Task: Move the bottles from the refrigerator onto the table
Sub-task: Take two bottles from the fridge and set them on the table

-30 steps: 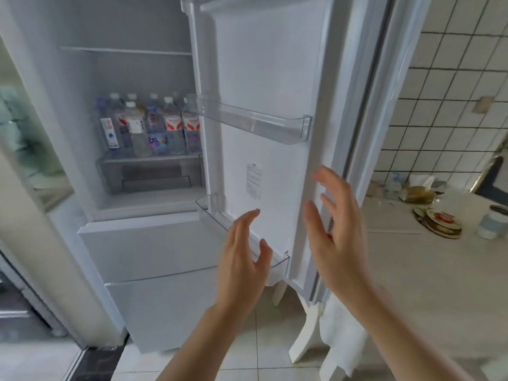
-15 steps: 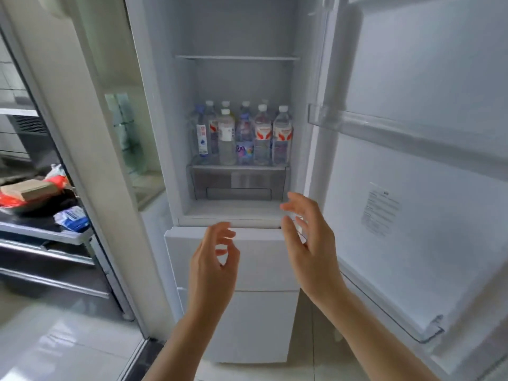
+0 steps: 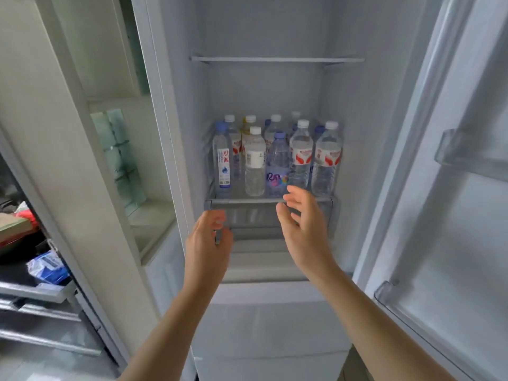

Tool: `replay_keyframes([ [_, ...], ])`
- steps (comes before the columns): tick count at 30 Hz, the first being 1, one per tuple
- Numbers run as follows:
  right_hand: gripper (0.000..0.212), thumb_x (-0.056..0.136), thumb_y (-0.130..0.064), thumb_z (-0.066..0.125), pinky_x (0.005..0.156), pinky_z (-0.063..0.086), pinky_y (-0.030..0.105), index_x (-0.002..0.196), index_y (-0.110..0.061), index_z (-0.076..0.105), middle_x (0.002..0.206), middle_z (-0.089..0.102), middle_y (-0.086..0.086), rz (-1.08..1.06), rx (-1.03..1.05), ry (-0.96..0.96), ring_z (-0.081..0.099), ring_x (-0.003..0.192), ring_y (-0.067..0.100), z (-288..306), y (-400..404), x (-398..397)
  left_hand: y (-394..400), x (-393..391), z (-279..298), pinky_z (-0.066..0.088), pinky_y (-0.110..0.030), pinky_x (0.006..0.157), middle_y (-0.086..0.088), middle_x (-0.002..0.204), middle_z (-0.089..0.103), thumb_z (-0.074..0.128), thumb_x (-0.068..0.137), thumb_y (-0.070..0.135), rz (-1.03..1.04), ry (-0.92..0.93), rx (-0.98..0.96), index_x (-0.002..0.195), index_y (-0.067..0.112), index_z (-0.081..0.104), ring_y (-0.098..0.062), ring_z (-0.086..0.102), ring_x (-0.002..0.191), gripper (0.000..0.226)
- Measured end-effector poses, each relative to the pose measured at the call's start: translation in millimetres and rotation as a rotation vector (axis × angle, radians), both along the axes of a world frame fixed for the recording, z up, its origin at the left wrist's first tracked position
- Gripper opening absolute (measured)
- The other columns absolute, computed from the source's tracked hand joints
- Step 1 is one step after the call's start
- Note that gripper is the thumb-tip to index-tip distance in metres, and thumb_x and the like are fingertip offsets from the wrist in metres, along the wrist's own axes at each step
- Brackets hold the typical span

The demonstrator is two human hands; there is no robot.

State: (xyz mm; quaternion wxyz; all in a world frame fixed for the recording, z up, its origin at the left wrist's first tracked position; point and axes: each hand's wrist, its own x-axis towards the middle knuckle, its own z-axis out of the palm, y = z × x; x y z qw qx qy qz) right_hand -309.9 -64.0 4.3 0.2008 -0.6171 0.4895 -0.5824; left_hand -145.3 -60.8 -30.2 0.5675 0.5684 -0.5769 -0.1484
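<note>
On the refrigerator [image 3: 176,133] shelf [image 3: 247,200], at twelve o'clock of both hands: bottles [image 3: 275,158] upright, clustered; left hand [image 3: 207,247] loosely curled, holding nothing; right hand [image 3: 303,229] spread, fingertips [image 3: 292,191] possibly short of the front row.

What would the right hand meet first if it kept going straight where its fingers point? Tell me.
Likely the purple-labelled bottle at the shelf's front edge: the right hand is open, fingertips just below its base. Depth is unclear.

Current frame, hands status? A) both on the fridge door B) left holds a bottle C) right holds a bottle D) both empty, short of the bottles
D: the left hand and right hand hold nothing, fingers loosely open below the shelf, where the bottles stand untouched.
</note>
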Motion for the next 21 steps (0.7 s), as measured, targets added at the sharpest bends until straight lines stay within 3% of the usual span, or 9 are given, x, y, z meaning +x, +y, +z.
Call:
replay_keyframes([
  [4, 0.046, 0.092, -0.026, 0.058, 0.097, 0.046, 0.038, 0.133, -0.011, 0.043, 0.124, 0.052, 0.001, -0.074, -0.002, 0.065, 0.052, 0.113, 0.014, 6, -69, 13, -64, 3, 11, 0.039, -0.009, 0.076, 0.007, 0.112, 0.058, 0.060, 0.088, 0.006, 0.015, -0.019, -0.015, 0.116, 0.019, 0.057, -0.009, 0.057, 0.098, 0.032],
  [8, 0.057, 0.091, -0.031, 0.059, 0.103, 0.044, 0.040, 0.140, -0.012, 0.037, 0.134, 0.049, 0.005, -0.039, 0.044, 0.054, 0.050, 0.122, 0.020, 9, -137, 29, -116, -1, 21, 0.034, 0.004, 0.066, 0.009, 0.116, 0.048, 0.061, 0.089, 0.006, 0.046, 0.014, -0.003, 0.128, 0.017, 0.051, 0.021, 0.048, 0.080, 0.042],
  [10, 0.057, 0.090, -0.030, 0.060, 0.108, 0.039, 0.033, 0.141, -0.017, 0.037, 0.137, 0.048, 0.001, -0.015, 0.023, 0.073, 0.046, 0.126, 0.015, 8, -166, 38, -140, -2, 24, 0.033, 0.006, 0.062, 0.008, 0.121, 0.046, 0.061, 0.089, 0.006, 0.057, 0.055, 0.019, 0.134, 0.016, 0.046, 0.017, 0.047, 0.077, 0.048],
  [12, 0.062, 0.091, -0.028, 0.060, 0.109, 0.034, 0.026, 0.144, -0.017, 0.031, 0.142, 0.041, 0.002, -0.019, 0.040, 0.103, 0.041, 0.131, 0.015, 9, -186, 45, -163, -3, 26, 0.031, 0.007, 0.064, 0.010, 0.128, 0.045, 0.061, 0.090, 0.009, 0.059, 0.110, 0.042, 0.140, 0.021, 0.039, 0.010, 0.041, 0.091, 0.055],
  [14, 0.070, 0.090, -0.027, 0.060, 0.112, 0.033, 0.032, 0.147, -0.015, 0.022, 0.147, 0.034, 0.006, -0.042, -0.003, 0.145, 0.035, 0.136, 0.019, 11, -205, 50, -185, -2, 26, 0.029, 0.007, 0.072, 0.013, 0.131, 0.042, 0.060, 0.090, 0.007, 0.049, 0.181, 0.030, 0.144, 0.026, 0.033, 0.009, 0.038, 0.104, 0.062],
  [16, 0.076, 0.090, -0.027, 0.061, 0.115, 0.028, 0.036, 0.148, -0.011, 0.015, 0.151, 0.025, 0.010, -0.073, -0.054, 0.183, 0.026, 0.141, 0.023, 13, -224, 54, -207, -1, 26, 0.027, 0.008, 0.076, 0.018, 0.128, 0.039, 0.060, 0.090, 0.006, 0.055, 0.213, -0.004, 0.146, 0.027, 0.031, 0.016, 0.034, 0.104, 0.066],
  [21, 0.087, 0.088, -0.022, 0.064, 0.116, 0.012, 0.029, 0.149, -0.002, 0.006, 0.155, 0.014, 0.019, -0.168, -0.048, 0.304, 0.013, 0.145, 0.031, 7, -254, 64, -245, -2, 20, 0.032, -0.002, 0.085, 0.019, 0.130, 0.036, 0.068, 0.086, 0.006, 0.065, 0.270, 0.008, 0.147, 0.026, 0.027, 0.008, 0.035, 0.112, 0.077],
])
